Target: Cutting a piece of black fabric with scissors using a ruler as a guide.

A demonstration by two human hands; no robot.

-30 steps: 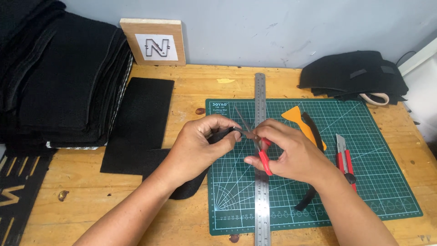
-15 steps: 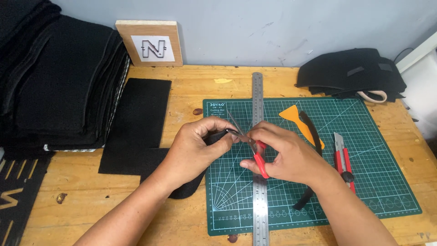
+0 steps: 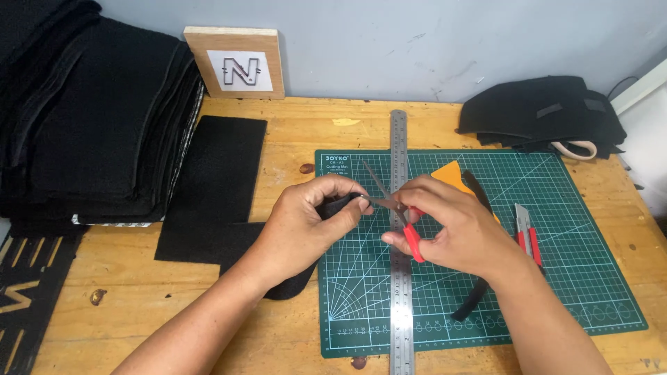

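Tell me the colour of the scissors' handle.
Red: the scissors in the right hand, head view.

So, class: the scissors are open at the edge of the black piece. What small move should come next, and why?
Probably close the blades. The right hand holds the red-handled scissors open, with the lower blade's tip at the black fabric piece pinched in the left hand, so a small snip looks ready.

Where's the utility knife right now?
In the head view, the red utility knife lies on the green cutting mat, just right of the right hand, which holds the red-handled scissors.
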